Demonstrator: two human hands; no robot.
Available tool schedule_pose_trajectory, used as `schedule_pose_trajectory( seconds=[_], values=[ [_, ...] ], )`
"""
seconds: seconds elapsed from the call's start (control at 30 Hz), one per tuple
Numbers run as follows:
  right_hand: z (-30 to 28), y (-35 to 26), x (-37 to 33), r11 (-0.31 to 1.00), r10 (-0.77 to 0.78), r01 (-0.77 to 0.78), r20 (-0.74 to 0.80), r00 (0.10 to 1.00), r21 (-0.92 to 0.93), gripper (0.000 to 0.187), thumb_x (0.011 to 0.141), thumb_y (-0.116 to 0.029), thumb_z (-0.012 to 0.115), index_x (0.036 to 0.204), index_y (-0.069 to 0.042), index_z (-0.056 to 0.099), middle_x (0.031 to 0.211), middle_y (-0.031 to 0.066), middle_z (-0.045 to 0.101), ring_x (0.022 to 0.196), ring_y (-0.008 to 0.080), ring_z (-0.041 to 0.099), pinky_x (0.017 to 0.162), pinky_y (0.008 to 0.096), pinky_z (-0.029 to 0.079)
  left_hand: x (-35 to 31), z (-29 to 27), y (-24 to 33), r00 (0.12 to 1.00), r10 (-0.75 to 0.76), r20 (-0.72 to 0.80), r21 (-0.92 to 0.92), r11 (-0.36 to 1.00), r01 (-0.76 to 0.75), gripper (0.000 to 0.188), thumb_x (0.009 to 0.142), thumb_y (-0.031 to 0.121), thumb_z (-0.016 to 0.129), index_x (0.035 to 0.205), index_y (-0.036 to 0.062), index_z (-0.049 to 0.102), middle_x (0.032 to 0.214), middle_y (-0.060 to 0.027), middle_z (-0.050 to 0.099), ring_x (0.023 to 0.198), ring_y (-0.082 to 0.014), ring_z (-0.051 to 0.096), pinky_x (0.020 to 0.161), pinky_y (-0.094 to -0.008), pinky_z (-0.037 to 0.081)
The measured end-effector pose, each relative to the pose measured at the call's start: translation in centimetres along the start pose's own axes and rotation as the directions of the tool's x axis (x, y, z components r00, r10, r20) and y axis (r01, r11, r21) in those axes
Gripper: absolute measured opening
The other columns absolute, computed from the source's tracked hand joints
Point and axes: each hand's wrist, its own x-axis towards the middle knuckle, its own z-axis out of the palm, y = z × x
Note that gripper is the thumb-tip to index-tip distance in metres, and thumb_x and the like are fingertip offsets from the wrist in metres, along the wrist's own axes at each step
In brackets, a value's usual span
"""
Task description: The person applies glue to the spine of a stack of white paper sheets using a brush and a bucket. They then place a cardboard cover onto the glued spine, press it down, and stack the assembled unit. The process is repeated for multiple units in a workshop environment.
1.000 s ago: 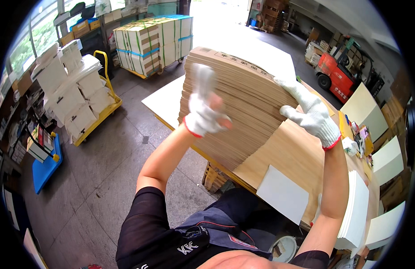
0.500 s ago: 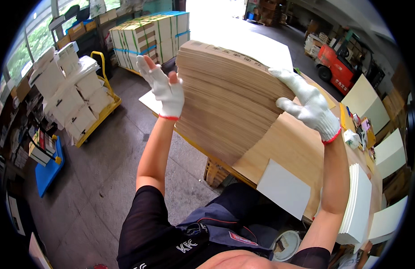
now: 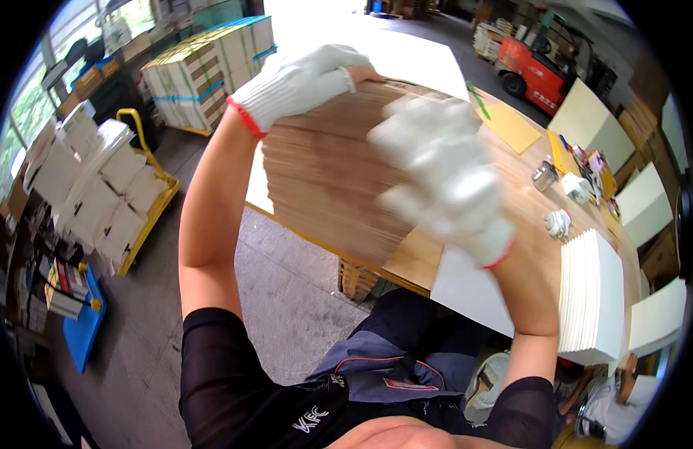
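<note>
A thick stack of brown cardboard sheets (image 3: 324, 179) stands on the wooden worktable (image 3: 417, 262), its layered edges toward me. My left hand (image 3: 305, 82), in a white knit glove with a red cuff, lies over the stack's upper left part. Its fingers reach out along the top, a bare fingertip touching there; their undersides are hidden. My right hand (image 3: 451, 172), gloved alike, is in front of the stack's right part. Motion smears its fingers, so I cannot tell whether it touches the sheets. Below my right wrist, a white board (image 3: 466, 288) overhangs the table's near edge.
A pile of white boards (image 3: 593, 299) stands on the table at right, with a loose glove (image 3: 557, 223) and a metal tin (image 3: 544, 174) beyond. Loaded yellow (image 3: 148, 217) and blue (image 3: 84, 322) trolleys stand at left. A red forklift (image 3: 541, 67) is behind, far right.
My left hand has moved from beside the stack onto its top. My right hand has swung left and down from the stack's right corner. The whole view has shifted somewhat.
</note>
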Motion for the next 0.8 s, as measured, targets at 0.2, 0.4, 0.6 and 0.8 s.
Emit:
schedule_pose_trajectory(
  seconds=[0.2, 0.4, 0.6, 0.8],
  values=[
    [14.3, -0.6, 3.2, 0.976, -0.157, 0.134, -0.13, 0.979, -0.17, 0.065, 0.083, -0.033, 0.069, 0.141, -0.012, 0.049, 0.146, 0.0098, 0.047, 0.138, 0.0274, 0.039, 0.117, 0.0457, 0.03, 0.6, 0.0, 1.6, 0.998, -0.064, -0.015, -0.208, 0.976, 0.059, 0.037, 0.098, 0.028, 0.043, 0.11, 0.005, 0.071, 0.109, -0.0087, 0.069, 0.095, -0.0256, 0.065, 0.086, -0.031, 0.049],
    [10.6, 1.8, -3.2, 0.918, -0.008, 0.011, 0.007, 1.0, -0.395, 0.072, 0.085, -0.042, 0.065, 0.148, -0.014, 0.043, 0.156, 0.0026, 0.037, 0.147, 0.0236, 0.026, 0.121, 0.0438, 0.023, -0.5, 1.2, 1.6, 0.988, -0.029, -0.154, -0.054, 0.998, 0.021, 0.036, 0.101, 0.03, 0.046, 0.099, 0.0055, 0.072, 0.098, -0.0096, 0.07, 0.084, -0.0275, 0.066, 0.077, -0.0366, 0.052],
    [4.8, 2.6, -11.1, 0.909, 0.234, -0.254, -0.1, 0.967, -0.331, 0.079, 0.081, -0.053, 0.066, 0.147, -0.013, 0.045, 0.153, 0.014, 0.04, 0.146, 0.0288, 0.03, 0.119, 0.0466, 0.027, -0.5, 1.4, 2.0, 0.987, -0.077, -0.138, -0.085, 0.994, 0.066, 0.037, 0.101, 0.031, 0.044, 0.106, 0.0089, 0.074, 0.097, -0.009, 0.07, 0.086, -0.0265, 0.066, 0.079, -0.036, 0.052],
    [3.8, 0.9, -3.4, 0.967, -0.054, -0.011, -0.248, 0.967, -0.255, 0.082, 0.08, -0.057, 0.065, 0.14, -0.004, 0.05, 0.145, 0.0215, 0.047, 0.138, 0.04, 0.04, 0.116, 0.053, 0.029, -0.2, 1.3, 2.2, 0.988, -0.046, -0.148, -0.03, 0.999, 0.042, 0.031, 0.097, 0.027, 0.048, 0.106, 0.0099, 0.073, 0.1, -0.009, 0.07, 0.09, -0.0268, 0.066, 0.08, -0.0361, 0.053]
  ],
)
